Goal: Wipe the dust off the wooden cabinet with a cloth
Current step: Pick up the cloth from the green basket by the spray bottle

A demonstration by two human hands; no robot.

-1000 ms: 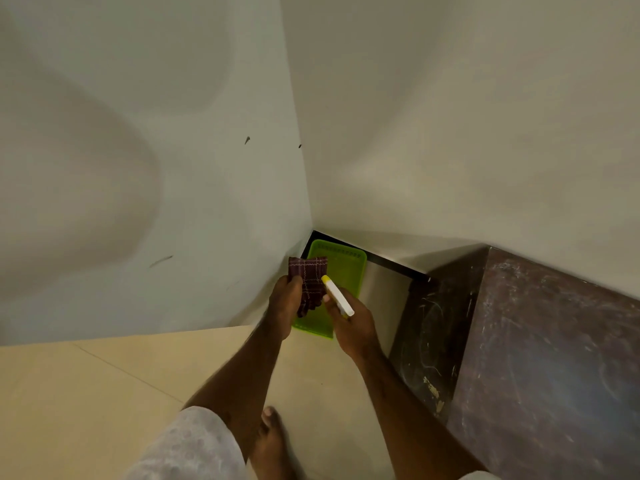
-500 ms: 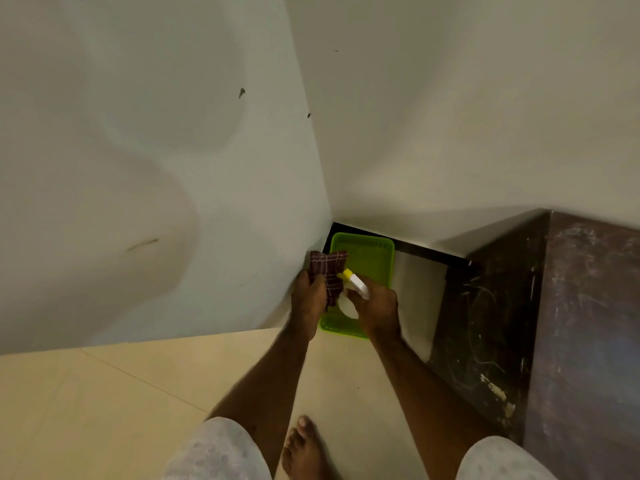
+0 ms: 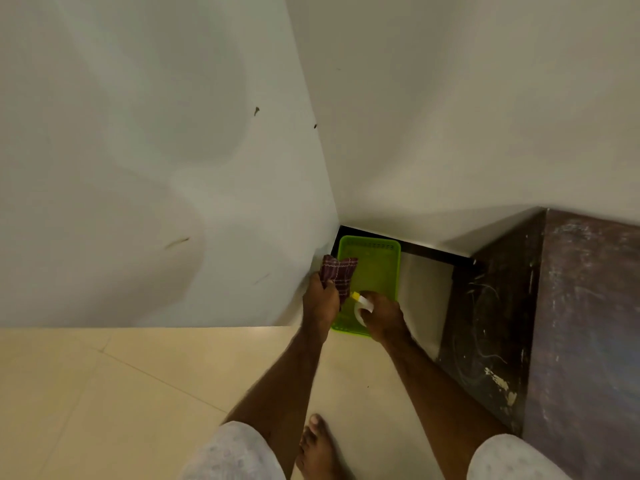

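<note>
My left hand (image 3: 320, 303) grips a dark red checked cloth (image 3: 337, 274), held above the near left part of a green plastic tray. My right hand (image 3: 382, 315) holds a white spray bottle (image 3: 362, 306) with a yellow nozzle, its body mostly hidden by my fingers, low over the tray's near end. The dark wooden cabinet (image 3: 585, 327) stands at the right, its top dusty and streaked and its side face scratched. Both hands are left of the cabinet and apart from it.
The green tray (image 3: 377, 268) lies on the floor in the room's corner between two pale walls. A strip of floor (image 3: 424, 299) separates tray and cabinet. My bare foot (image 3: 317, 448) stands on the cream tiles.
Both hands have lowered toward the tray. The spray bottle has tipped down, so less of it shows in my right hand. The view has shifted left of the cabinet.
</note>
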